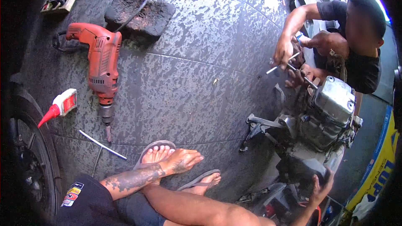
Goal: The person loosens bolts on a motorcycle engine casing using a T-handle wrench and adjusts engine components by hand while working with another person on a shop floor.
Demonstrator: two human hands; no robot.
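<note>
My left hand [184, 161] hangs over my sandalled foot [158, 154], back up, fingers stretched loosely to the right; nothing shows in it. At the lower right my right hand [320, 189] has its fingers apart beside a dark grey cover [305, 168] under a motorcycle engine [322, 127]; whether it touches the cover, I cannot tell. A co-worker's hand [284, 51] is at the T-handle wrench [284, 63], whose shaft points toward the engine. The co-worker's other hand [305, 75] is near the shaft.
On the tiled floor lie a red power drill [104, 58], a white glue bottle [67, 101] with a red nozzle, and another T-handle wrench [102, 144]. A blackened block [140, 12], a power strip [58, 4] and a wheel [31, 142] stand at the left.
</note>
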